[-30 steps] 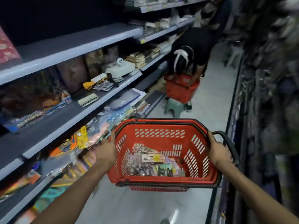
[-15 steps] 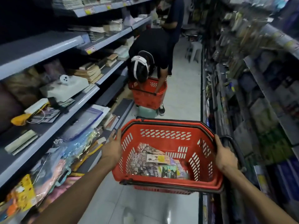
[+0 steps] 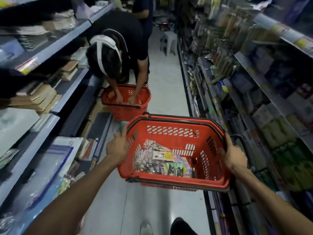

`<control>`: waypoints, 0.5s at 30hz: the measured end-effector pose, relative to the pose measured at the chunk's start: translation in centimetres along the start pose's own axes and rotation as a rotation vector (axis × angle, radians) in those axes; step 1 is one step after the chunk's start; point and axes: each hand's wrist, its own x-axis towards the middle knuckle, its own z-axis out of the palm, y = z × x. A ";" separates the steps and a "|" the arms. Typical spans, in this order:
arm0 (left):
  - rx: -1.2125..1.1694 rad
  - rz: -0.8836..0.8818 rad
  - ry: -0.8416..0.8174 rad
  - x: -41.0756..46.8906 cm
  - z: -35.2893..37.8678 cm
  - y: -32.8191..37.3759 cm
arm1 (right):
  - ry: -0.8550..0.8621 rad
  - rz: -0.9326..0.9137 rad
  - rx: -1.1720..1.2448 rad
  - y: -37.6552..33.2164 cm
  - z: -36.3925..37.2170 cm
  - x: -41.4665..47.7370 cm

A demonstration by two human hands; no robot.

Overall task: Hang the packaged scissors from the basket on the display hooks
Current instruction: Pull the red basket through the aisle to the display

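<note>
One head-worn wide-angle view looks forward and down along the aisle [image 3: 166, 92], close above the basket [image 3: 171, 133].

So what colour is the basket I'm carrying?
Red, with black handles, seen in the head view: basket.

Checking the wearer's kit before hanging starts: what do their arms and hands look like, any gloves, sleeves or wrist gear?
The left forearm and right forearm are bare, no sleeve in view. The left hand and right hand are ungloved; no watch, band or ring shows.

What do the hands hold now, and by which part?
The red basket, by its side edges: the left hand grips the left rim, the right hand the right rim.
</note>
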 end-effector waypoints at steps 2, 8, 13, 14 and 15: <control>0.019 0.031 -0.016 3.3 -0.8 1.0 | 0.023 0.025 0.020 -0.8 0.0 1.7; 0.084 0.125 -0.024 13.2 -1.1 4.8 | 0.035 0.096 0.053 -2.2 0.3 9.1; 0.141 0.146 -0.050 21.4 0.2 9.2 | 0.025 0.119 0.064 -2.8 0.3 17.8; 0.126 0.142 -0.066 23.1 0.5 10.1 | 0.021 0.119 0.071 -3.0 0.3 19.7; 0.109 0.136 -0.078 24.8 0.7 11.0 | 0.018 0.120 0.074 -3.1 0.3 21.6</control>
